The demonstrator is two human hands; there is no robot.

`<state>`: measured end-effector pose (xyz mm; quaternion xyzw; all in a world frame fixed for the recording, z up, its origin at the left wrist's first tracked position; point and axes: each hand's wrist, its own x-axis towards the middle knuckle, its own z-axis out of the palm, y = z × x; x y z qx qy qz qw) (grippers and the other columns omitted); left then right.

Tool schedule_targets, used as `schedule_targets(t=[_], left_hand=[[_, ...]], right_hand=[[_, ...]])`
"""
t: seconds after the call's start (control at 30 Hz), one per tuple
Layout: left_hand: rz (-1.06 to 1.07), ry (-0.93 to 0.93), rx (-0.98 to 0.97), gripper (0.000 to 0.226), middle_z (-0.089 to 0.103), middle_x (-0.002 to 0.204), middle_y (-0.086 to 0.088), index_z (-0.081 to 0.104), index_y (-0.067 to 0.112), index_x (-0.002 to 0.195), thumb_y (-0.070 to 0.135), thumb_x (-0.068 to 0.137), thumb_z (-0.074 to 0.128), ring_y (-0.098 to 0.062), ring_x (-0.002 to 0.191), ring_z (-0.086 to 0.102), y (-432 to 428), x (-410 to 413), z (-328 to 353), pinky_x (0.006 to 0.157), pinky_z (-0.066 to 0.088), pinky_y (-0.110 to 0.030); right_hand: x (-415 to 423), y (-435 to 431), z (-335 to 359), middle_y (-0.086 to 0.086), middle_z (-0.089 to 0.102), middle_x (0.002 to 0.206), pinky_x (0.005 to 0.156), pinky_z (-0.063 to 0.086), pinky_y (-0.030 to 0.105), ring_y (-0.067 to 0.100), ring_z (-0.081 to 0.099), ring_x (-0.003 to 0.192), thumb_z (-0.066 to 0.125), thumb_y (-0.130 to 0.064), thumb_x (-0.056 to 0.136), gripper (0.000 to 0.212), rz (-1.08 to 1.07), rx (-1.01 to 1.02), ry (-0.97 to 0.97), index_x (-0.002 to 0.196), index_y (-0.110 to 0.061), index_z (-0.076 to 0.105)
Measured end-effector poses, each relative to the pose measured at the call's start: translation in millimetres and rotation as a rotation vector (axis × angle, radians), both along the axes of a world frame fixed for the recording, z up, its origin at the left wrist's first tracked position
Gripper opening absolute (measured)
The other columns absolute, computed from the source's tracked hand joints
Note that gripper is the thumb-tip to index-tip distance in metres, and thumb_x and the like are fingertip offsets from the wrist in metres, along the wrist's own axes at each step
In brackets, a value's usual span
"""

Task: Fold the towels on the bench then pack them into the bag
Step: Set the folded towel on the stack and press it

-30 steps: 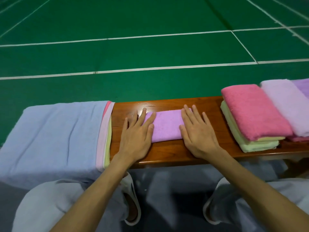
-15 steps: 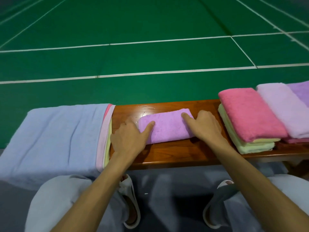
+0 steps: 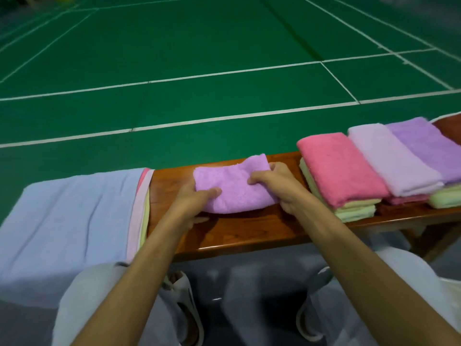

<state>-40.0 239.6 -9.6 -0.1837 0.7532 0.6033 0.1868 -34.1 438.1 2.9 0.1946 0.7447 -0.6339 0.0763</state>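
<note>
Purple towel (image 3: 234,186), folded small and fat. Lay flat on the wooden bench (image 3: 249,233) one second ago, with two open hands pressing down on top. Got grabbed at both ends half a second later. Looked lifted off the wood by now, just above it. Seemed all done with folding, so probably meant for the neat piles next, or for the bag. Saw no bag anywhere.

Gripped by the left hand (image 3: 197,198) at the 9 o'clock end, thumb on top and fingers tucked under. Pinched by the right hand (image 3: 277,181) at the 3 o'clock end, fingers curled round the edge. Held in the middle of the view, between the two lots of towels.

Looked soft and fuzzy, like a thick little pillow. Sagged a bit in the middle and poked up at the far corner, near 1 o'clock. Kept its layers together.

Neat folded piles at 3 o'clock: a pink towel (image 3: 339,168) on a pale green towel (image 3: 356,211), then a lilac towel (image 3: 391,161) and a darker purple one (image 3: 429,148) further along. A flat pile at 9 o'clock, not folded, with a blue towel (image 3: 74,208) on top and pink and yellow edges peeking out. Plenty left to fold there, by the look of it
</note>
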Motion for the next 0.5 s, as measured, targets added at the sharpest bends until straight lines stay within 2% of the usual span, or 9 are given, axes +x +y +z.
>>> schedule_targets(t=[0.07, 0.13, 0.23, 0.3, 0.37, 0.43, 0.5], left_hand=[[0.072, -0.133, 0.315, 0.055, 0.062, 0.131, -0.007, 0.056, 0.014, 0.133, 0.013, 0.084, 0.081, -0.030, 0.116, 0.065, -4.2, -1.6, 18.8, 0.082, 0.063, -0.050], [0.106, -0.127, 0.485, 0.057, 0.067, 0.128, -0.012, 0.059, 0.009, 0.130, 0.012, 0.079, 0.083, -0.031, 0.111, 0.070, -2.5, -4.9, 34.3, 0.083, 0.063, -0.050], [0.078, -0.015, 0.569, 0.027, 0.076, 0.109, -0.010, 0.065, 0.002, 0.115, 0.006, 0.089, 0.071, -0.020, 0.093, 0.074, 22.5, -9.3, 53.2, 0.076, 0.064, -0.032], [0.035, 0.030, 0.624, 0.021, 0.078, 0.097, -0.006, 0.065, 0.000, 0.111, 0.002, 0.091, 0.067, -0.014, 0.083, 0.075, 48.5, -16.3, 64.4, 0.069, 0.063, -0.026], [0.001, 0.062, 0.664, 0.032, 0.078, 0.101, -0.007, 0.065, -0.003, 0.116, 0.001, 0.085, 0.070, -0.014, 0.084, 0.075, 78.6, -30.1, 72.7, 0.071, 0.063, -0.025], [-0.041, 0.074, 0.663, 0.053, 0.074, 0.118, -0.011, 0.061, -0.007, 0.128, 0.002, 0.078, 0.075, -0.018, 0.094, 0.074, 116.7, -45.4, 78.5, 0.075, 0.062, -0.027], [-0.080, 0.097, 0.651, 0.058, 0.071, 0.123, -0.013, 0.058, -0.008, 0.135, 0.000, 0.080, 0.074, -0.019, 0.095, 0.072, 162.3, -59.6, 83.5, 0.073, 0.061, -0.026]], right_hand=[[4.9, 7.1, 11.3, 0.013, 0.071, 0.115, 0.079, 0.059, 0.036, 0.024, 0.070, 0.101, 0.080, -0.016, 0.065, 0.056, 0.010, -0.085, 0.072, 0.117, -0.006, 0.063], [10.2, 16.6, 25.5, 0.010, 0.071, 0.115, 0.074, 0.056, 0.031, 0.019, 0.069, 0.097, 0.079, -0.012, 0.061, 0.061, 0.022, -0.150, 0.165, 0.120, -0.008, 0.062], [18.5, 33.6, 47.1, 0.007, 0.074, 0.109, 0.076, 0.058, 0.033, 0.018, 0.071, 0.094, 0.081, -0.016, 0.057, 0.061, 0.004, -0.232, 0.256, 0.116, -0.009, 0.065], [23.2, 49.1, 59.6, 0.011, 0.075, 0.110, 0.084, 0.061, 0.040, 0.024, 0.073, 0.100, 0.087, -0.019, 0.065, 0.054, -0.068, -0.300, 0.298, 0.113, -0.006, 0.068], [25.9, 71.7, 70.4, 0.015, 0.076, 0.108, 0.087, 0.059, 0.046, 0.030, 0.073, 0.103, 0.086, -0.016, 0.077, 0.037, -0.209, -0.327, 0.326, 0.108, -0.002, 0.071], [27.9, 101.0, 77.4, 0.012, 0.075, 0.102, 0.076, 0.059, 0.040, 0.027, 0.074, 0.095, 0.082, -0.011, 0.082, 0.024, -0.370, -0.302, 0.333, 0.100, -0.002, 0.069], [31.4, 133.0, 80.6, 0.011, 0.069, 0.094, 0.067, 0.053, 0.033, 0.022, 0.068, 0.085, 0.080, -0.006, 0.081, 0.021, -0.481, -0.300, 0.356, 0.094, -0.005, 0.064]])
